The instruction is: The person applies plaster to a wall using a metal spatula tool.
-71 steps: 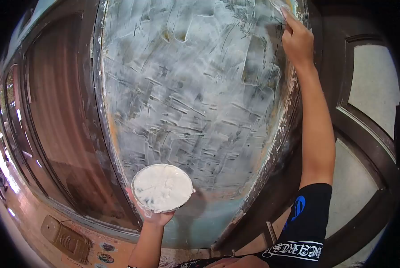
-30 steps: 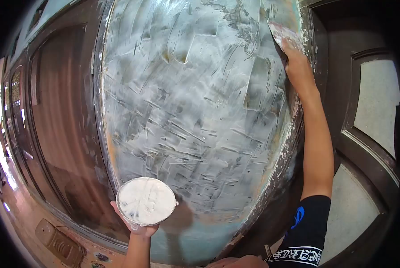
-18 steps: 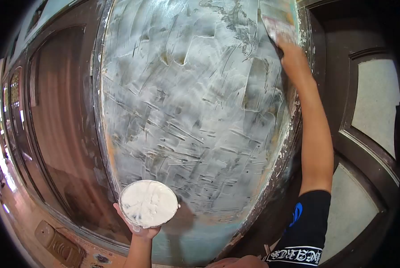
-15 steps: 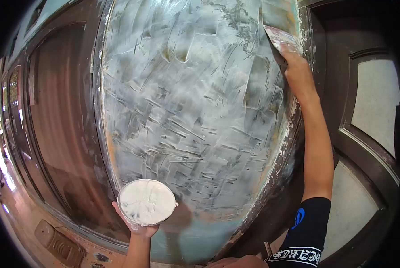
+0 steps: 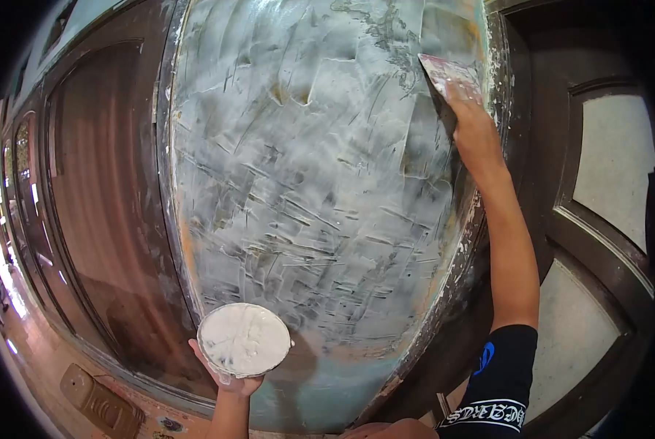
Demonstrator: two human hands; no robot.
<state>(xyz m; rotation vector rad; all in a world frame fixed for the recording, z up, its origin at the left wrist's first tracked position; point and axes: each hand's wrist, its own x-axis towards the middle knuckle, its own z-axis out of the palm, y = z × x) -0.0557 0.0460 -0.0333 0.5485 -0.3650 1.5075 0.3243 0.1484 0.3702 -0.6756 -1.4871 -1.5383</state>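
My right hand (image 5: 475, 130) is closed on a putty scraper (image 5: 452, 76), a flat blade smeared with white and pinkish paste. The blade lies against the upper right of a wall panel (image 5: 305, 175) streaked with grey-white filler. My left hand (image 5: 228, 380) grips a round tub of white putty (image 5: 244, 338) from below, at the panel's lower left. Pale paste fills the tub's top, with a few grooves across it. Most of my left fingers are hidden beneath the tub.
A dark wooden frame with a brown curtained pane (image 5: 104, 197) stands on the left. To the right is a dark door with pale panels (image 5: 612, 168). A brown plastic stool (image 5: 100, 402) rests on the floor at lower left. The panel's right edge (image 5: 462, 252) has chipped paint.
My right hand and the scraper have moved slightly down and left on the panel. The putty tub in my left hand sits a little lower and further right.
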